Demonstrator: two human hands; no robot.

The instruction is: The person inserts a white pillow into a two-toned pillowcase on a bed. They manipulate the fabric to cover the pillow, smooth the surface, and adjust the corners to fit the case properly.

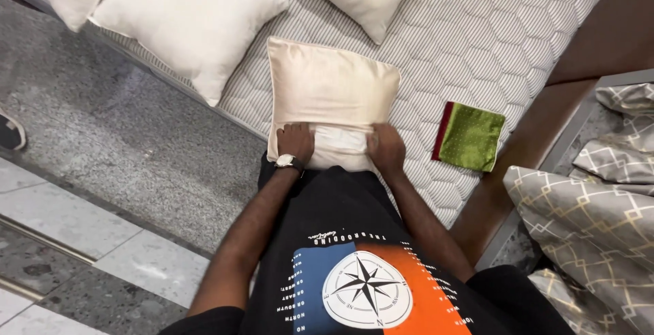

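From the head camera, a cream satin cushion cover (pixel 330 89) lies on the grey quilted mattress (pixel 490 28), a white pillow insert (pixel 338 141) showing at its open near edge. The left hand (pixel 295 143) and right hand (pixel 385 148) each clench that edge. A folded green cloth (pixel 471 136) lies nearby.

Both hands (pixel 340 145) fwd, fingers curled, arms slightly bent.

The cushion cover (pixel 330 93) is plain glossy cream, its insert (pixel 340 139) white. At three o'clock lies a folded cloth (pixel 471 136), green with fine pale dots and a maroon edge. The mattress (pixel 490 42) beneath shows grey-striped hexagons. At four o'clock, bedding (pixel 586 205) is beige with pale lattice lines.
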